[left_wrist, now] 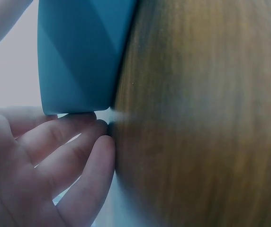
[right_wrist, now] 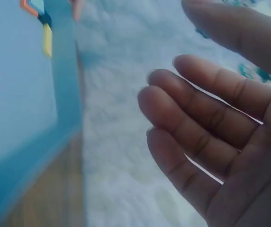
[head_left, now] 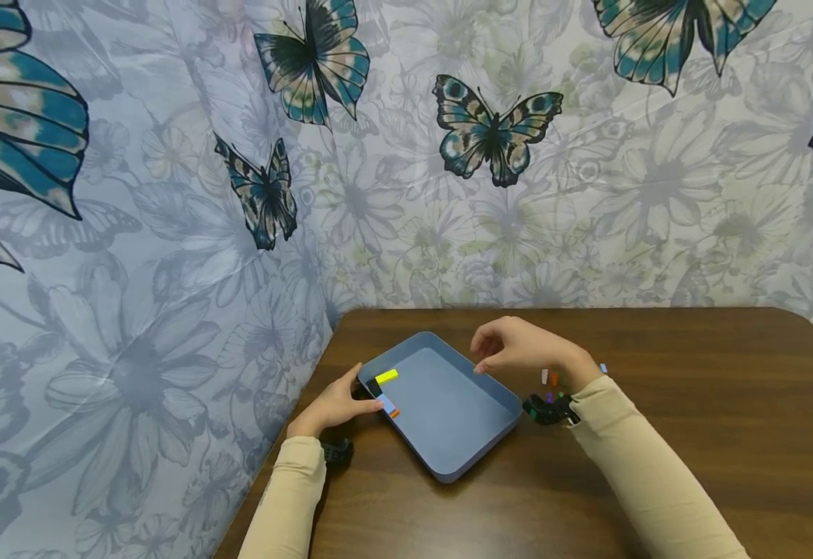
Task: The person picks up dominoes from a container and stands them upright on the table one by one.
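My left hand [head_left: 334,405] holds the left corner of a blue-grey tray [head_left: 441,463], thumb over the rim and fingers against the outer wall [left_wrist: 81,56]. Along the tray's inner left side lie small blocks: a yellow block [head_left: 387,376], a black block [head_left: 374,387], a light blue block [head_left: 386,403] beside my thumb, and an orange block [head_left: 394,413]. Over the tray's far right edge hovers my right hand [head_left: 518,344], its fingers loosely bent. Nothing sits between those fingers [right_wrist: 206,109] in the right wrist view.
Several small coloured pieces lie on the brown table [head_left: 713,435] by my right wrist, among them a white piece [head_left: 544,376], a purple piece [head_left: 549,397] and a blue piece [head_left: 603,368]. Butterfly-patterned wall covering [head_left: 392,256] borders the table's back and left.
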Action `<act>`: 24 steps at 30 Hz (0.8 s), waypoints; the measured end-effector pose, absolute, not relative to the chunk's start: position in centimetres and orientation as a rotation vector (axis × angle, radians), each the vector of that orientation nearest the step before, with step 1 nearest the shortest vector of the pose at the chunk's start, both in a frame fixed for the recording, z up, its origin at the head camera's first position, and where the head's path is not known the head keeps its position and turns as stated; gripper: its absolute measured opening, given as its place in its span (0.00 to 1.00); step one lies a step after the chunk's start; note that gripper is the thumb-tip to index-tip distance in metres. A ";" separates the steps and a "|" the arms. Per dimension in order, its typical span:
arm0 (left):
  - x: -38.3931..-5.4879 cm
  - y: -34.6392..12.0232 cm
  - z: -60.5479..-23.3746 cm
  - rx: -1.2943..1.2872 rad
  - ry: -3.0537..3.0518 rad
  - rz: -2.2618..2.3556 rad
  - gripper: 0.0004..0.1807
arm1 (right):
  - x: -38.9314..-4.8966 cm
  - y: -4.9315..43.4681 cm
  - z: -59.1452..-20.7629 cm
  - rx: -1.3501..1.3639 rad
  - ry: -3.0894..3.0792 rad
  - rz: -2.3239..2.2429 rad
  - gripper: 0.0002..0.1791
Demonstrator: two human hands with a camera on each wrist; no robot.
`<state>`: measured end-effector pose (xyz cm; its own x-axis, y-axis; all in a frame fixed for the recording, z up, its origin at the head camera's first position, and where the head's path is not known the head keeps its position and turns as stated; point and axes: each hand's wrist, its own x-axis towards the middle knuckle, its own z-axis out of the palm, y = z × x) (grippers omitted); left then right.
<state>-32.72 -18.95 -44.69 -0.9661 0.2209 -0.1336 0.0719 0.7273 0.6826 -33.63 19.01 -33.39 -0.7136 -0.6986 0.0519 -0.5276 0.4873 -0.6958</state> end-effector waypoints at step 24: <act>-32.7 -19.1 -45.0 0.243 2.707 1.111 0.61 | -38.6 4.1 -40.3 -0.900 2.235 -0.924 0.24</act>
